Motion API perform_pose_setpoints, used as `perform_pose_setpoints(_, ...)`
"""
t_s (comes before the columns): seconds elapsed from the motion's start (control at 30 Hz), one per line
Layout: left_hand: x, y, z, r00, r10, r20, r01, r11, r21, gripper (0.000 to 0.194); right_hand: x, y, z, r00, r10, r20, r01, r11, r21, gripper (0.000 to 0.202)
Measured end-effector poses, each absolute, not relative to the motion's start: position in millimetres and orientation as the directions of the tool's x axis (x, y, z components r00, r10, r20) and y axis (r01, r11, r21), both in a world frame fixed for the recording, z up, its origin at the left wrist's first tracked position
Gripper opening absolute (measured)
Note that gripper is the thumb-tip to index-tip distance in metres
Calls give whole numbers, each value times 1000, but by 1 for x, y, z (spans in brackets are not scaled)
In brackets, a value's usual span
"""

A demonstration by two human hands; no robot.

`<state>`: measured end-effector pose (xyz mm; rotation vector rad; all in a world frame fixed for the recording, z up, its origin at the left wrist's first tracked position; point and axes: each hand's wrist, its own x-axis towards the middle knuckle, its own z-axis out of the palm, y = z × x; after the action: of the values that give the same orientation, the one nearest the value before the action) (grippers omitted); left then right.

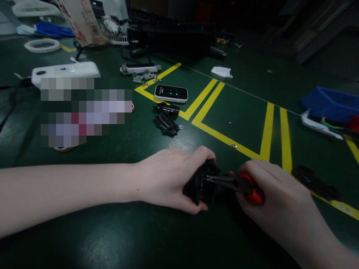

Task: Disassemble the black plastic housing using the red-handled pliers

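Clamping black part (200,185) in left hand (169,175), between thumb and fingers, just right of centre in view, over green surface (98,235). Can't tell if resting on it or raised. Gripping red-handled pliers (249,186) in right hand (277,190), with fingers closed around handles. Pointing nose left, tip up against black part. Can't tell if biting on it; too dark and blurred there.

Beyond left hand: two loose black pieces (167,124), close together, with small ring (181,127) just beside the nearer. Just past those, white-edged device (171,93) with green lights. On yellow tape (221,137), another small ring (234,146). Right of right hand, dark piece (314,182) partly over tape. Farther right, blue bin (331,102). At far left, white ring (42,45), lying flat.
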<state>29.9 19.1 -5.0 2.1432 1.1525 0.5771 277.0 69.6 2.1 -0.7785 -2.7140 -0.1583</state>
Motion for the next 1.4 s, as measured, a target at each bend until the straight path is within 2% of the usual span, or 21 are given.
perform_pose_setpoints(0.3,30,18,-6,519,848,108,543,-424,725,75,278,71,2,-780,528,336,543,838,-57,6)
perform_pose_setpoints(0.5,29,20,-2,525,849,58,517,-372,771,72,276,68,4,-785,530,321,532,842,-89,8)
perform_pose_setpoints(0.97,26,22,-4,515,856,40,463,-317,828,76,274,67,6,-805,495,326,499,863,-79,7)
perform_pose_setpoints(1.4,26,22,-6,514,854,76,463,-351,814,77,277,67,2,-795,500,344,510,857,-68,6)
